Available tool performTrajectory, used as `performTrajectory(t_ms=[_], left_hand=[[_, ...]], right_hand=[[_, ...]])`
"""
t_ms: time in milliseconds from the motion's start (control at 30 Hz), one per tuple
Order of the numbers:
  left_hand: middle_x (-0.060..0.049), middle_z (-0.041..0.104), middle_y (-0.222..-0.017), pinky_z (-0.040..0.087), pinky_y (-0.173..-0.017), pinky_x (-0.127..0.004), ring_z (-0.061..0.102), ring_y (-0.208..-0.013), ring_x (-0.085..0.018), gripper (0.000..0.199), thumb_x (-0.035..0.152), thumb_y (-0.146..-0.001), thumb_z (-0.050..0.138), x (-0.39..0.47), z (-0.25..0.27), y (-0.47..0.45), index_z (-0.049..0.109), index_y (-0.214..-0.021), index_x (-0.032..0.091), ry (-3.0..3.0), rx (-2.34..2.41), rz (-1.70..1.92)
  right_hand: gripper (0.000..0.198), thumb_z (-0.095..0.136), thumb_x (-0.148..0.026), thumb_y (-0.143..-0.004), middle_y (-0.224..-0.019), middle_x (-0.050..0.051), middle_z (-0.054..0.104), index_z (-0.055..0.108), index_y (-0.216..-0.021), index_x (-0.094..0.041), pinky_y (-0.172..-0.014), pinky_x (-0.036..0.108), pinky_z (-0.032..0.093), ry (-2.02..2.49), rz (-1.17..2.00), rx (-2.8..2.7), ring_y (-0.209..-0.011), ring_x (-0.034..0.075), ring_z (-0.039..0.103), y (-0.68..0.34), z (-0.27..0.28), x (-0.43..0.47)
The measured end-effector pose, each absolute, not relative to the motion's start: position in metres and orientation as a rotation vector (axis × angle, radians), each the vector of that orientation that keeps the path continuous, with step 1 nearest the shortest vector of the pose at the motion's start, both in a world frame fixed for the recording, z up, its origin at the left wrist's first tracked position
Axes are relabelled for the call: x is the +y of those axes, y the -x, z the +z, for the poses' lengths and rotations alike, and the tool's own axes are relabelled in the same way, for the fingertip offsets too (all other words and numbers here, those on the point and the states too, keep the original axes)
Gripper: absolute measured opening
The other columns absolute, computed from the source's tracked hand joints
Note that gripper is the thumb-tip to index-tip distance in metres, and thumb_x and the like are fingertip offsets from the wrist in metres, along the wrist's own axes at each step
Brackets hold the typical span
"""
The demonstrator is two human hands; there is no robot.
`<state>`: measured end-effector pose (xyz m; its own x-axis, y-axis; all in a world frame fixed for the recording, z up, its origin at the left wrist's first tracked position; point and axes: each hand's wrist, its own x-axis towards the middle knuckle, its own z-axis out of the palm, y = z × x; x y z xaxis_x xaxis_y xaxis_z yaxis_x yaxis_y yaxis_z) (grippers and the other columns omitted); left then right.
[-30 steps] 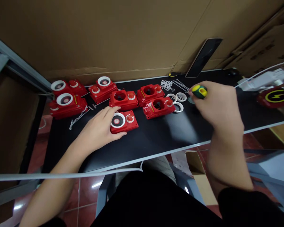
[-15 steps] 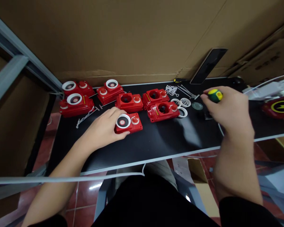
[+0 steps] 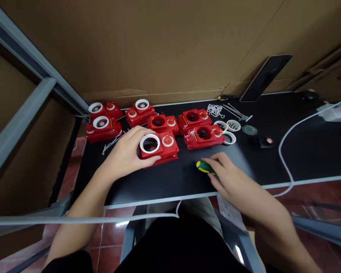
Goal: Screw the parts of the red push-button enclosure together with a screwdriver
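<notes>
My left hand (image 3: 126, 149) is closed around the left end of a red alarm box (image 3: 172, 148), with the thumb along its front and the fingers behind. The box has a white ring (image 3: 143, 145) around a dark round window and a small round red part (image 3: 167, 140) beside it. Over the front of the black tabletop, my right hand (image 3: 229, 174) grips a screwdriver (image 3: 206, 167) by its green and yellow handle. Its shaft is hidden from view. Right behind the held box stands another red box (image 3: 155, 123) with an open round hole.
Several red boxes (image 3: 104, 131) stand along the back. White rings (image 3: 229, 138), a clear glass disc (image 3: 249, 130), a small black part (image 3: 265, 142) and white cords (image 3: 215, 110) lie to the right. A white cable (image 3: 284, 159) crosses the table's front edge. Cardboard (image 3: 165, 49) walls the back.
My right hand has come left and closer to the front edge, carrying the screwdriver. The box in my left hand is tilted more, its ring higher and its window seen at a steeper angle.
</notes>
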<state>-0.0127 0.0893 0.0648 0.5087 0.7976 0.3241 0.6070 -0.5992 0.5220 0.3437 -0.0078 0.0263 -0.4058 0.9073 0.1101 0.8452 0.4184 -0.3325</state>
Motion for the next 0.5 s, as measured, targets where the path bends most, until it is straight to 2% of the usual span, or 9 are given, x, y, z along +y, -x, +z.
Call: performTrajectory(t_ms=[167,300,400,500], left_hand=[[-0.008,0.081,-0.129,0.062,-0.106,-0.04,0.079,-0.116,-0.029,0.05,0.051,-0.093,0.093,0.09,0.069,0.018,0.074,-0.131,0.024,-2.427,1.201,0.917],[-0.008,0.081,-0.131,0.063,-0.105,-0.043,0.078,-0.116,-0.031,0.06,0.061,-0.09,0.091,0.098,0.067,0.028,0.073,-0.133,0.024,-2.295,1.294,1.126],[-0.01,0.08,-0.133,0.062,-0.108,-0.047,0.078,-0.117,-0.033,0.065,0.07,-0.091,0.085,0.11,0.057,0.038,0.071,-0.135,0.024,-2.138,1.352,1.348],[-0.011,0.079,-0.131,0.062,-0.11,-0.05,0.077,-0.119,-0.035,0.072,0.079,-0.089,0.081,0.124,0.044,0.044,0.069,-0.134,0.024,-2.029,1.428,1.431]], right_hand=[[0.037,0.057,-0.012,-0.112,-0.123,0.019,0.074,0.071,-0.146,-0.009,-0.083,0.048,0.07,1.444,-0.015,-2.433,-0.098,0.033,0.078,-0.325,0.001,0.0],[0.036,0.068,-0.016,-0.11,-0.122,0.022,0.077,0.072,-0.143,-0.002,-0.087,0.051,0.07,1.347,-0.156,-2.364,-0.105,0.037,0.076,-0.307,0.018,0.014],[0.033,0.069,-0.022,-0.113,-0.13,0.022,0.078,0.073,-0.143,-0.007,-0.094,0.048,0.07,1.165,-0.102,-2.363,-0.112,0.035,0.077,-0.28,0.038,0.028],[0.044,0.074,-0.029,-0.113,-0.154,0.025,0.073,0.07,-0.153,-0.012,-0.101,0.052,0.07,0.999,-0.105,-2.495,-0.126,0.036,0.076,-0.247,0.048,0.046]])
